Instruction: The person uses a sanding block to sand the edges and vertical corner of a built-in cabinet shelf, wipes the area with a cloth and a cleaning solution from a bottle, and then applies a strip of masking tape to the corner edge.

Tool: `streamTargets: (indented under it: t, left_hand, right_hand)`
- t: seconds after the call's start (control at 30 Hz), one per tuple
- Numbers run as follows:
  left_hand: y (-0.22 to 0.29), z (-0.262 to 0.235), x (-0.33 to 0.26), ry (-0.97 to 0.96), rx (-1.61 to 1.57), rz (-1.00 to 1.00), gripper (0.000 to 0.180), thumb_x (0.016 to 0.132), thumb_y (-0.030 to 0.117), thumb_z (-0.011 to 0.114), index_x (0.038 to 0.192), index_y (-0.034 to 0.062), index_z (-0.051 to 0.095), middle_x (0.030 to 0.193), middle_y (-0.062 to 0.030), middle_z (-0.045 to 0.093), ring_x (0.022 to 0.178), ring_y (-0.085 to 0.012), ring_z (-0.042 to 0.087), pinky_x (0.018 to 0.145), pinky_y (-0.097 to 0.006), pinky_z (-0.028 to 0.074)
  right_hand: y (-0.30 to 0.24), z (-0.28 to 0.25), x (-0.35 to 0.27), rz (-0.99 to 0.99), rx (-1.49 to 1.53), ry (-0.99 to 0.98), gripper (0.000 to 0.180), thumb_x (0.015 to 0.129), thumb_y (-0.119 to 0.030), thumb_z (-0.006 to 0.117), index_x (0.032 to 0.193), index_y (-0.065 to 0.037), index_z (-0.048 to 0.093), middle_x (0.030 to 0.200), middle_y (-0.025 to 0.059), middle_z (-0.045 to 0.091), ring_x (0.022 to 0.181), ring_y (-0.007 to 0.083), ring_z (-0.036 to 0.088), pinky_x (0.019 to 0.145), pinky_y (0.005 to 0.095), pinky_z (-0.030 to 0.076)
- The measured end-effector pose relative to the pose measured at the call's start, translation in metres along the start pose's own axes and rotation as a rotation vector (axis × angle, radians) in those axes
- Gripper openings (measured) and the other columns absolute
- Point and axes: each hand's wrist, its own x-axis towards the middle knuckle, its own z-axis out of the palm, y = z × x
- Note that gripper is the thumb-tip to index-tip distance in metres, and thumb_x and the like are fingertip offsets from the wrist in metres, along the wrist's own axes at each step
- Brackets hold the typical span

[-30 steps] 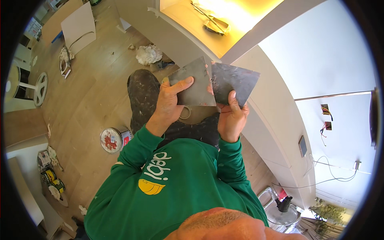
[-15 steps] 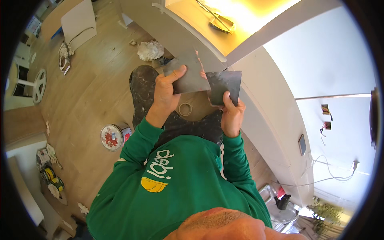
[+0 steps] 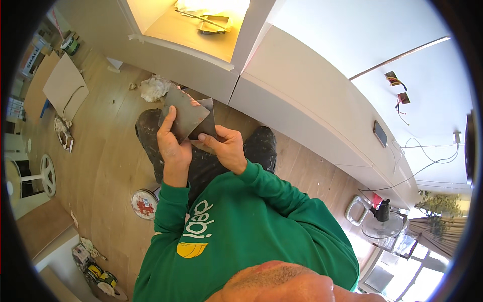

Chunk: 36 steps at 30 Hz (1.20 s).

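Head view, upper left-centre of frame: grey plate (image 3: 185, 113), tilted, clamped in half-closed left hand (image 3: 174, 152); dark plate (image 3: 208, 126), partly behind its right edge, nearer right hand (image 3: 229, 149), pinched low in near-closed grip.

"What's in your left hand (image 3: 174, 153)?"
"A thin, grey metal-looking rectangular plate (image 3: 182, 113), slanted, reddish residue along one edge."
"And your right hand (image 3: 230, 148)?"
"A darker grey flat plate (image 3: 207, 124), partly hidden behind the first."
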Motion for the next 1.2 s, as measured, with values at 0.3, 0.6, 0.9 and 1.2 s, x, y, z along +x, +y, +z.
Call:
streamTargets:
  t: [0.3,0.6,0.9,1.2]
  left_hand:
    - [0.010,0.028,0.004,-0.011,0.119,0.110,0.032,0.091,0.017,0.071,0.114,-0.0050,0.067,0.110,-0.0089,0.069,0.098,-0.0186,0.065,0.091,-0.033,0.050]
    - [0.042,0.043,0.001,-0.124,0.483,0.100,0.029,0.089,0.023,0.069,0.096,-0.0052,0.073,0.090,-0.0080,0.072,0.079,-0.0143,0.066,0.075,-0.028,0.050]
    - [0.048,0.057,0.001,-0.187,0.633,-0.002,0.033,0.090,0.027,0.069,0.098,-0.0054,0.073,0.091,-0.0100,0.073,0.077,-0.0151,0.067,0.072,-0.028,0.052]
    - [0.037,0.054,0.015,-0.144,0.583,-0.037,0.032,0.089,0.026,0.071,0.098,-0.0048,0.073,0.092,-0.0095,0.073,0.079,-0.0146,0.067,0.075,-0.027,0.051]
  right_hand:
    - [-0.044,-0.032,-0.003,-0.277,-0.167,0.063,0.037,0.092,0.003,0.064,0.129,-0.001,0.063,0.117,0.0055,0.065,0.101,0.0140,0.065,0.090,0.0285,0.051]
    - [-0.124,-0.044,0.034,-0.771,-0.811,-0.211,0.030,0.089,0.005,0.066,0.118,-0.004,0.070,0.107,0.0137,0.071,0.083,0.0216,0.070,0.074,0.0304,0.054]
    - [-0.136,-0.036,0.050,-0.857,-0.986,-0.396,0.042,0.079,0.012,0.065,0.115,-0.009,0.072,0.098,0.0104,0.071,0.076,0.0240,0.069,0.065,0.0323,0.055]
    - [-0.133,-0.048,0.050,-0.721,-0.840,-0.415,0.039,0.080,0.016,0.059,0.110,-0.005,0.072,0.100,0.0117,0.071,0.079,0.0207,0.070,0.068,0.0298,0.055]
